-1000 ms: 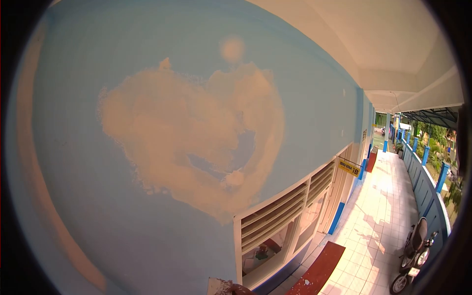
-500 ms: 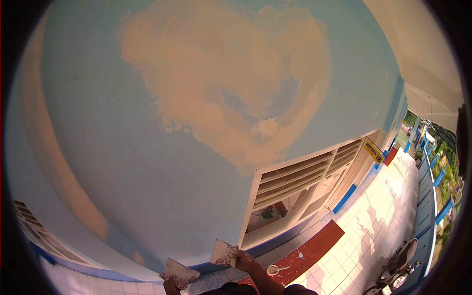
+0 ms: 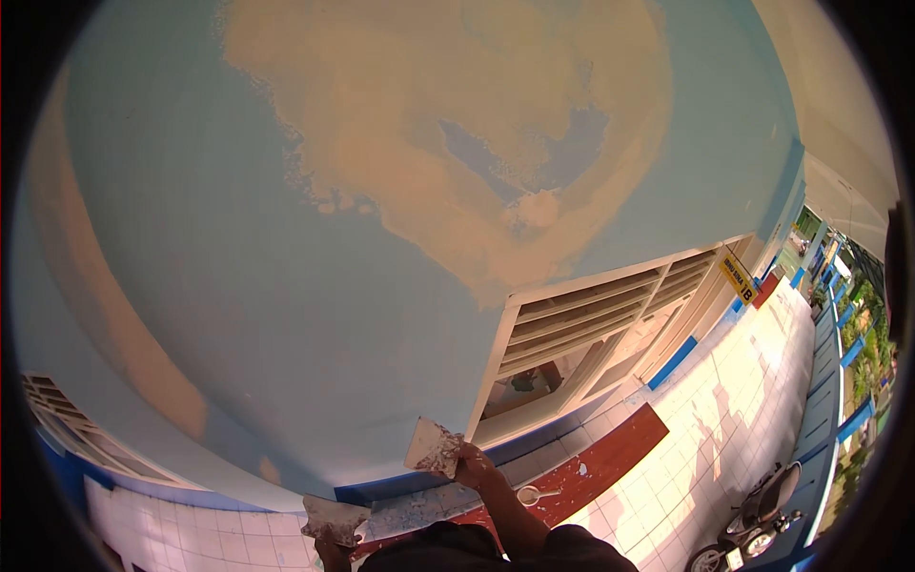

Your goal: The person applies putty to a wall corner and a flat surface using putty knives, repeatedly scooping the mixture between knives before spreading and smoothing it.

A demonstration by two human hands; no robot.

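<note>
Scraper [image 3: 431,449] in R hand [image 3: 473,468] pts. L, long axis approx. crosswise.

Window [image 3: 591,343] beyond the bench [image 3: 591,467]

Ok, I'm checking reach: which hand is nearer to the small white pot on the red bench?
Right. The right hand is a little left of and above the pot in the picture; the left hand is farther off, lower and well to the left.
</note>
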